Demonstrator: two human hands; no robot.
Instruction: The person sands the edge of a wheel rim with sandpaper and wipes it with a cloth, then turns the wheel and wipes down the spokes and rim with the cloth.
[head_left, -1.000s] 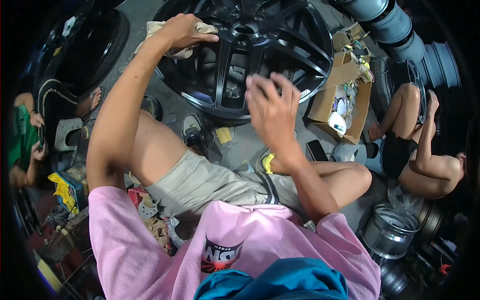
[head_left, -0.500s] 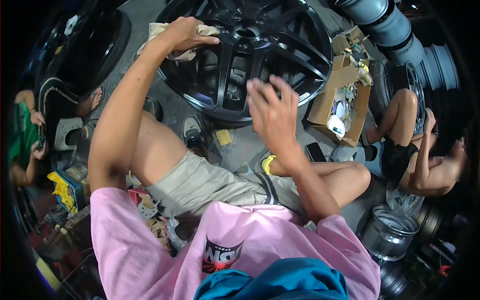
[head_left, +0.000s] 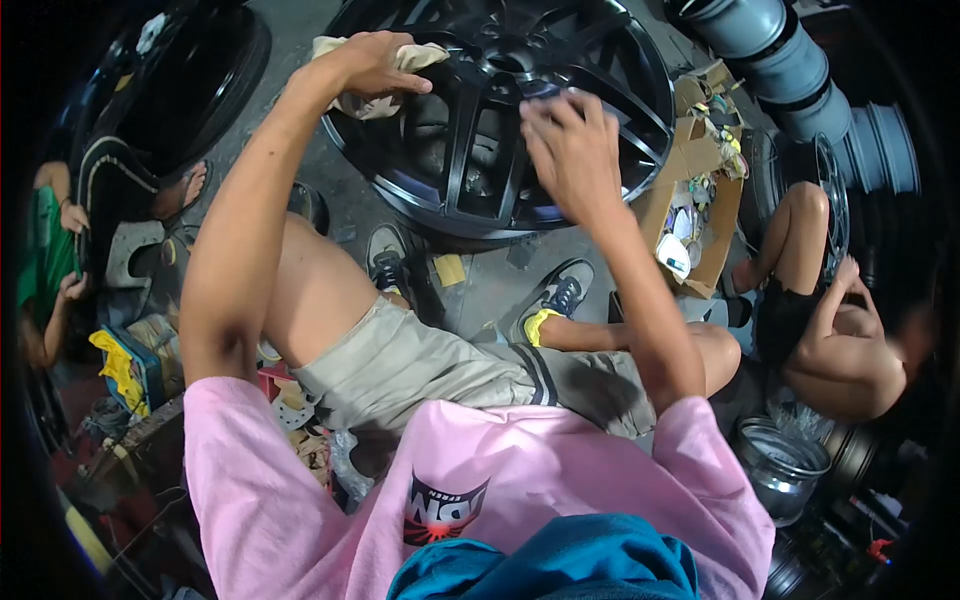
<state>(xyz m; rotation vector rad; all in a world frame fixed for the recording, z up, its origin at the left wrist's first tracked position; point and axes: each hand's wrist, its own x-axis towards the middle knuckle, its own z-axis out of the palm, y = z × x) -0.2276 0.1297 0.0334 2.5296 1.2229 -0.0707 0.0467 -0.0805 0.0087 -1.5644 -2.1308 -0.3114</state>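
A black multi-spoke wheel rim (head_left: 480, 150) lies face up in front of me, at the top of the view. My left hand (head_left: 375, 62) is closed on a beige cloth (head_left: 372, 106) at the rim's left side, its thumb pointing toward the hub. Over the right-hand spokes is my right hand (head_left: 575, 150), fingers bent and apart, the tips blurred by motion. I see nothing in it, though its palm side is hidden.
A cardboard box (head_left: 708, 250) of small items stands right of the rim. Grey wheel barrels (head_left: 800, 80) are stacked beyond it. A silver rim (head_left: 783, 455) sits lower right. A person (head_left: 845, 350) crouches at the right; another, in green (head_left: 45, 250), is at the left.
My right hand has moved up and right, closer to the hub and over the spokes. The left hand stays on the cloth. My view has shifted slightly, and my right shoe now shows more fully.
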